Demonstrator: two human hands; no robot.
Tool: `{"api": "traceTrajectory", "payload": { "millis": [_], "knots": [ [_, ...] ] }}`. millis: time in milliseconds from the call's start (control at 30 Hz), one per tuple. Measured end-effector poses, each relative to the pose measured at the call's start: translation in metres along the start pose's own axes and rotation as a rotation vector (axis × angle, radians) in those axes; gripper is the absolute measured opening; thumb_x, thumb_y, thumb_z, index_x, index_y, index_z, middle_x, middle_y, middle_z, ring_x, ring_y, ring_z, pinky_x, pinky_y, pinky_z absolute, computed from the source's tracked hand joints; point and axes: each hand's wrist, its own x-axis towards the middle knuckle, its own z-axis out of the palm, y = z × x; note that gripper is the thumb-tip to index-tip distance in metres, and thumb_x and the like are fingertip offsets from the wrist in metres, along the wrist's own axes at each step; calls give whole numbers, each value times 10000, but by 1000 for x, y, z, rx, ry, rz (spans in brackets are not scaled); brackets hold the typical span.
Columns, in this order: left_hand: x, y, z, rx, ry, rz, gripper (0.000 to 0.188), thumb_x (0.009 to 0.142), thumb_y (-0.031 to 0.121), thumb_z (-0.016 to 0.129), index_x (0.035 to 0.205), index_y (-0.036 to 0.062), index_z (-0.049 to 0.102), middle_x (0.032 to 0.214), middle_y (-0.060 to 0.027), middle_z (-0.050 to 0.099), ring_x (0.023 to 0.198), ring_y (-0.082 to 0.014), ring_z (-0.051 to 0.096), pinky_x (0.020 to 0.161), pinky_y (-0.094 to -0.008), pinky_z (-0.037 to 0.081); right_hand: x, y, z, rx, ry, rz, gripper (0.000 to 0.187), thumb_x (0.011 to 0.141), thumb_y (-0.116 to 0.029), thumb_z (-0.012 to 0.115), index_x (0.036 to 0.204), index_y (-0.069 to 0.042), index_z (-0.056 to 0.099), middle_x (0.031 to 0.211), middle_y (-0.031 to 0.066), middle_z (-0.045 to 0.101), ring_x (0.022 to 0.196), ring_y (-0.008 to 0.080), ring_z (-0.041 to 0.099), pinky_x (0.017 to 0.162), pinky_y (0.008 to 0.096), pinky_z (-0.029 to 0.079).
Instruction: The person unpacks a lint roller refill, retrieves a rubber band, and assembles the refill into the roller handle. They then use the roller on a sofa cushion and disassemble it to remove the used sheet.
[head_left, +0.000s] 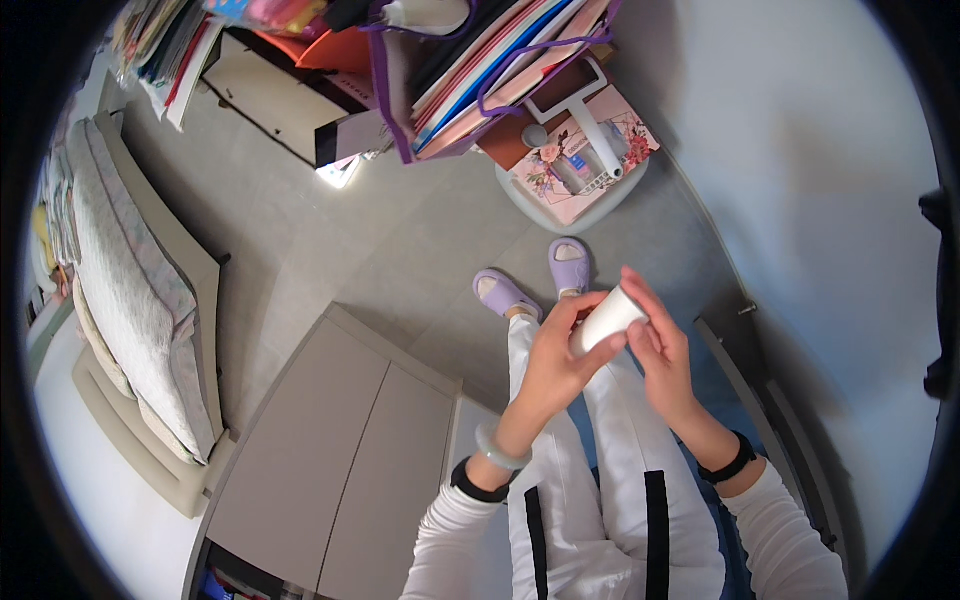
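Note:
A small plain white cylinder [608, 322] is held tilted between my two hands, above my lap and legs. My left hand [552, 358] is closed around its lower left side, with the thumb along the near edge. At the upper right end, my right hand [664, 358] has its fingers and thumb curved around the cylinder. No print or lid shows on it, so its exact kind cannot be made out. A pale bangle [500, 447] and a black band circle my left wrist; another black band [733, 458] is on my right.
Ahead, a pink floral box [590, 150] with a white T-shaped piece rests on a pale stool [560, 212]. Beside it stands a purple bag [392, 95] of folders. A grey cabinet [330, 450] is at left, a bed [140, 290] beyond it, and a wall [800, 180] at right.

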Motion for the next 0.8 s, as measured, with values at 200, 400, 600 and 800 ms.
{"api": "traceTrajectory", "payload": {
  "millis": [200, 400, 600, 800],
  "knots": [
    [85, -58, 18, 107, -31, -66, 446, 980, 274, 584, 1300, -20, 485, 1304, -204, 521, 1204, -301, 523, 996, -410, 414, 53, 49, -38, 110, 259, 134, 440, 1013, -186, 553, 1400, 10, 480, 1307, 101, 558, 1177, 139, 538, 998, 288, 432],
    [246, -119, -30, 838, 604, 552, 571, 783, 139, 744, 1286, 8, 508, 1256, -243, 482, 1107, -455, 472, 958, -498, 405, 85, 65, -74, 452, 476, 26, 489, 997, -250, 582, 1402, -2, 461, 1265, 111, 579, 1175, 205, 574, 1027, 371, 469],
    [266, -137, -47, 960, 543, 505, 525, 760, 161, 796, 1208, 20, 561, 1210, -203, 520, 1069, -395, 507, 913, -458, 432, 82, 53, -80, 560, 425, 142, 464, 1006, -240, 565, 1396, -15, 450, 1281, 110, 569, 1203, 207, 561, 1052, 380, 445],
    [163, -68, -33, 623, 207, 217, 514, 723, 55, 807, 1184, 18, 584, 1095, -150, 594, 914, -281, 615, 764, -367, 512, 77, 21, -67, 729, 370, 140, 469, 1000, -236, 575, 1399, -26, 445, 1285, 91, 570, 1221, 192, 543, 1051, 370, 441]
  ]
}}
